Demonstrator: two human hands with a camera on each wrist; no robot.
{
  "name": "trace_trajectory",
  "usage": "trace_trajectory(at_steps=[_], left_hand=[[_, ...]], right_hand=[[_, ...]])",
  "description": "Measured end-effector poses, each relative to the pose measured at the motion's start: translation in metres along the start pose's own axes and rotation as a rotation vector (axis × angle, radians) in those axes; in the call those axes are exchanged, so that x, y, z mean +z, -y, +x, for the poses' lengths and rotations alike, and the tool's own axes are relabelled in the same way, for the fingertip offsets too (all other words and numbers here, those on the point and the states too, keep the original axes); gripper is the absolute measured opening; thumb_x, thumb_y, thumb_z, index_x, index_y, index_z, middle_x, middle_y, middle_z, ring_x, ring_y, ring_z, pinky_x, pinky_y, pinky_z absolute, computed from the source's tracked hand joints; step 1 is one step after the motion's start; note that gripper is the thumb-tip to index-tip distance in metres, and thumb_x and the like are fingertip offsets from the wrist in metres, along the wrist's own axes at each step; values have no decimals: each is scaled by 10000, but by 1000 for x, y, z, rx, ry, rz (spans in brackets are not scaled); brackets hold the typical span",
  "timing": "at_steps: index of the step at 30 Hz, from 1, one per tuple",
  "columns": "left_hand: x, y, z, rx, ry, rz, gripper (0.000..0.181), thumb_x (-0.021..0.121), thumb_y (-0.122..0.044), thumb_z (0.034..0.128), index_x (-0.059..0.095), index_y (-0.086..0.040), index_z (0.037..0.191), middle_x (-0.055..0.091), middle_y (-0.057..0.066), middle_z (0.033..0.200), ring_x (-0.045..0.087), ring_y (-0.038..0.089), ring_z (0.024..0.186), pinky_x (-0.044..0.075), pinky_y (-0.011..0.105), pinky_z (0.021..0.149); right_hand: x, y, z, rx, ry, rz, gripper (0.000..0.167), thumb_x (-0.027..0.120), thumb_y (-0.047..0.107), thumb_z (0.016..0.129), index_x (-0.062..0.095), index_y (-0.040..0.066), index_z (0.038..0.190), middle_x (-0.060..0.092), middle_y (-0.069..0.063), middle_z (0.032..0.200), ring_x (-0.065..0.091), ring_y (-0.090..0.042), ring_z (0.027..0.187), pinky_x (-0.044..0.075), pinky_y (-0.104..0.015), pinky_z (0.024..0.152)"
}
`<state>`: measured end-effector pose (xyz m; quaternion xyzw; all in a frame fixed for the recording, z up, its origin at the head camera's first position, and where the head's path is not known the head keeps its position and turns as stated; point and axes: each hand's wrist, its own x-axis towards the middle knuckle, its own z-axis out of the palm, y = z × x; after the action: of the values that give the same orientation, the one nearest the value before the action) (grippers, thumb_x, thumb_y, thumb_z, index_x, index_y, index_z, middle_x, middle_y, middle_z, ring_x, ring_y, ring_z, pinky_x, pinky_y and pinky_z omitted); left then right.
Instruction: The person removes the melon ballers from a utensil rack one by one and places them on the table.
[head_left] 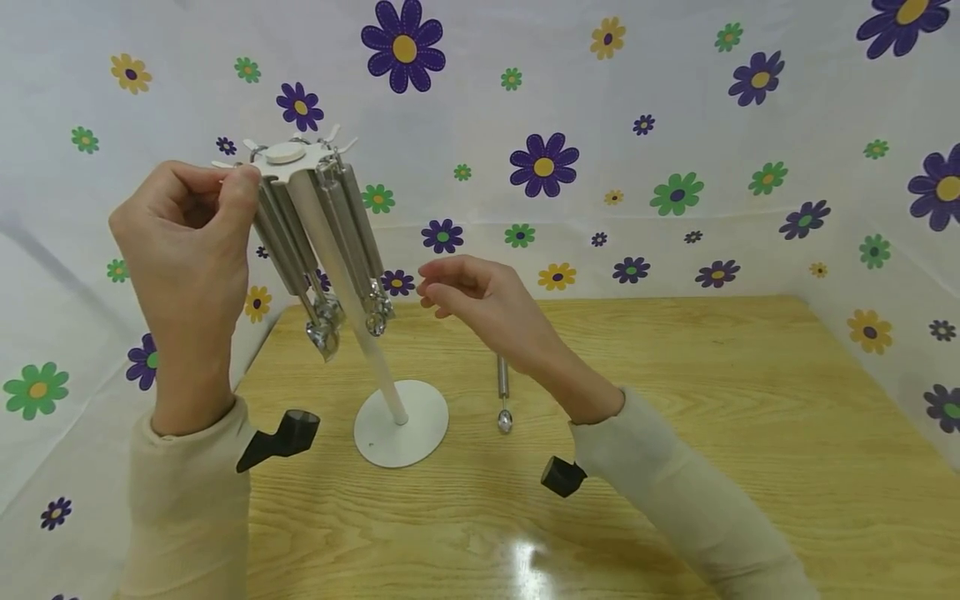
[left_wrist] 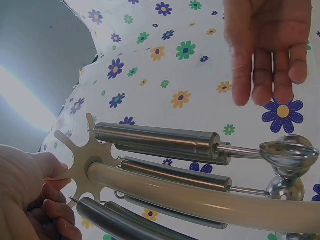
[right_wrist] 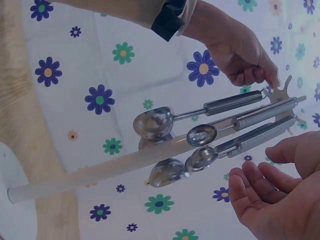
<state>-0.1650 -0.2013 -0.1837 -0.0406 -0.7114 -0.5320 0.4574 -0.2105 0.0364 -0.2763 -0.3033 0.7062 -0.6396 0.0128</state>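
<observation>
A white stand with a round base (head_left: 420, 442) and a hooked top disc (head_left: 288, 157) holds several hanging metal utensils (head_left: 352, 221) with scoop ends. My left hand (head_left: 187, 242) pinches one arm of the disc between thumb and finger; the left wrist view shows this hand (left_wrist: 30, 200) at the disc's edge (left_wrist: 82, 160). To the right of the stand, my right hand (head_left: 487, 308) hangs in the air with relaxed fingers, touching nothing. In the right wrist view this hand (right_wrist: 280, 190) is palm up beside the utensils (right_wrist: 260, 137).
One small metal scoop (head_left: 504, 408) lies on the wooden table (head_left: 675, 417), right of the stand's base and below my right hand. A white cloth with printed flowers (head_left: 465, 108) hangs behind the table and along its sides.
</observation>
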Motion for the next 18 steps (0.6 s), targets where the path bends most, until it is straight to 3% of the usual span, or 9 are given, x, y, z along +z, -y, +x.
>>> trace_trajectory(at_steps=[13,18], left_hand=[[-1,0,0,-4,3,-2,67,720,-158,961,754,-153,903,711,-39,894,544,116,717,420,187,638],[-1,1,0,1,2,-8,61,725,-157,959,754,-147,905,711,-35,893,551,118,722,426,190,644]], right_hand=[[15,31,19,-79,30,97,306,603,80,1052,616,-26,1339,719,-126,1195,711,-210,1063,571,-338,941],[20,35,25,-103,37,116,314,590,66,1055,594,-55,1345,705,-154,1214,685,-322,1130,565,-375,963]])
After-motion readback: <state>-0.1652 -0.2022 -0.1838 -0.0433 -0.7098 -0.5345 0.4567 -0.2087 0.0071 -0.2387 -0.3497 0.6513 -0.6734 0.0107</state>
